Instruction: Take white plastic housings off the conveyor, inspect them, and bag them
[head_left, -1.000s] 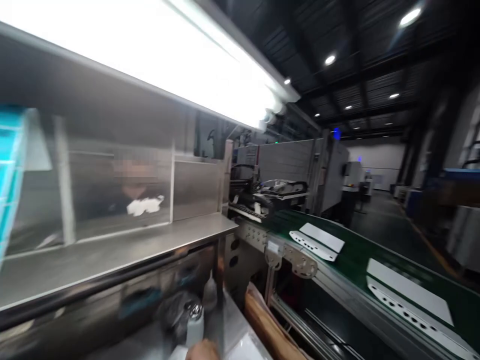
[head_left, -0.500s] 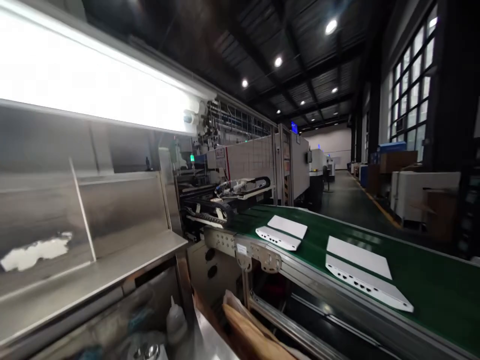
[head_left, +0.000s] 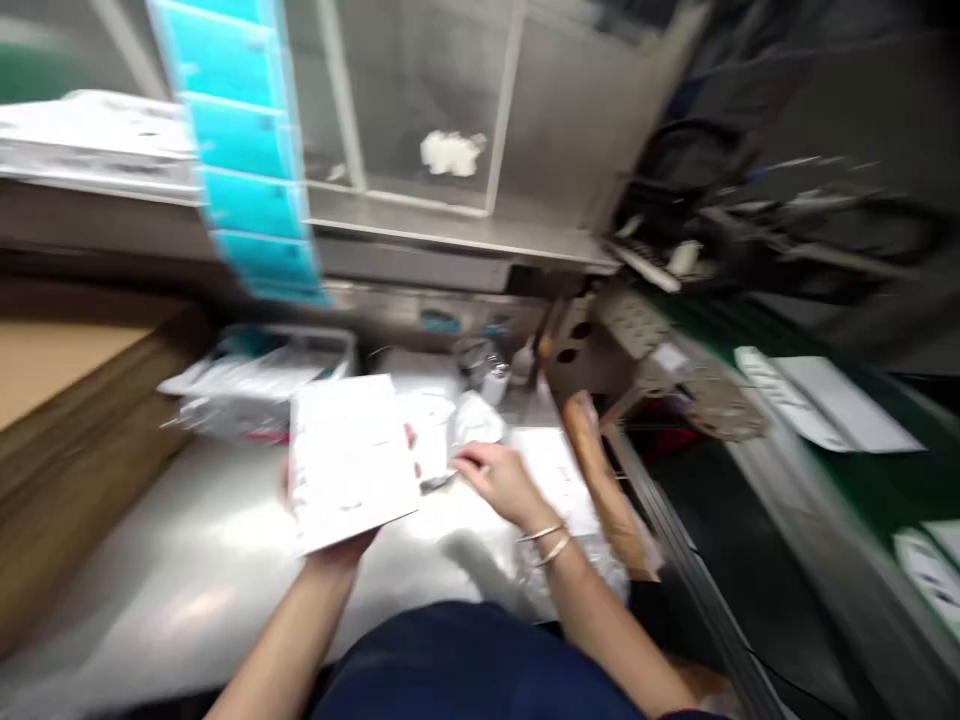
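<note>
In from near edge of table (head_left: 210, 500): left grip (head_left: 341, 553) holding white panel (head_left: 352, 462), keep steady; right grip (head_left: 501, 482) blurred, can't tell.

No text is legible; the conveyor frame's (head_left: 787, 492) pale label (head_left: 670, 357) is blurred.

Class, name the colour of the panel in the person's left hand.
The panel is white, shown best in the head view.
</note>
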